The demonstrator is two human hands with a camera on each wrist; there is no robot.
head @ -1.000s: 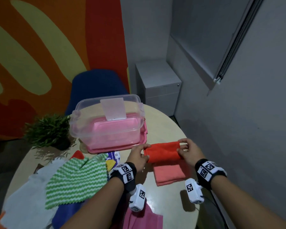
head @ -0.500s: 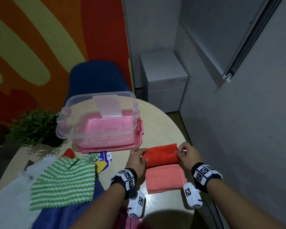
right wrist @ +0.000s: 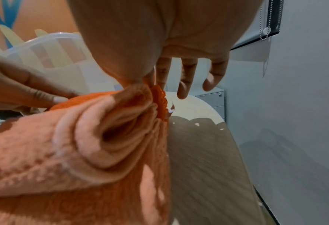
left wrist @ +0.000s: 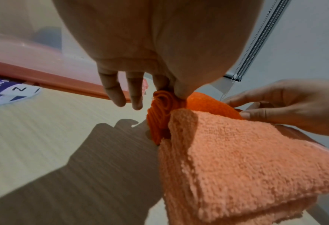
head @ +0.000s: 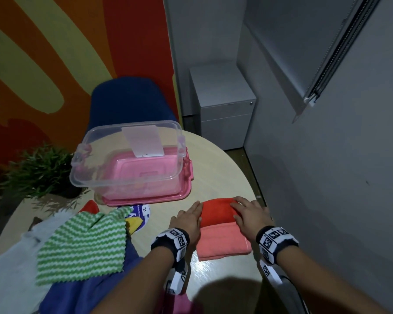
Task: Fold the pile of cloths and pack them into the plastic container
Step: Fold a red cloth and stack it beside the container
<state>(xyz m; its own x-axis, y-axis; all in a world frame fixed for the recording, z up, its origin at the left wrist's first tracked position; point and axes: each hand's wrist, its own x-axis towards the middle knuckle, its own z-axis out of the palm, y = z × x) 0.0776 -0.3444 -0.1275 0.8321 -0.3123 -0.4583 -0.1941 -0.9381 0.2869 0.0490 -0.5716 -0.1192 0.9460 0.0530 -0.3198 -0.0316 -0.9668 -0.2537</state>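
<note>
A folded red-orange cloth (head: 217, 211) lies on the far part of a folded salmon cloth (head: 222, 242) at the right of the round table (head: 213, 168). My left hand (head: 188, 217) pinches its left end between thumb and forefinger, the other fingers straight (left wrist: 165, 89). My right hand (head: 247, 211) pinches the right end the same way (right wrist: 150, 82). Behind them the clear plastic container (head: 89, 177) stands open on its pink lid (head: 145, 198). I cannot make out any cloth inside it.
Unfolded cloths are heaped at the left front: a green-and-white zigzag one (head: 82, 243), a blue one (head: 89, 291), a white one (head: 9, 268), a pink one (head: 182, 304). A potted plant (head: 41, 171) stands left of the container. A blue chair (head: 127, 100) and a grey cabinet (head: 222, 105) stand behind the table. The wall is close on the right.
Both hands have drawn the red-orange cloth a little nearer and settled it on the salmon cloth. They stay at its two ends. My head has tilted up slightly.
</note>
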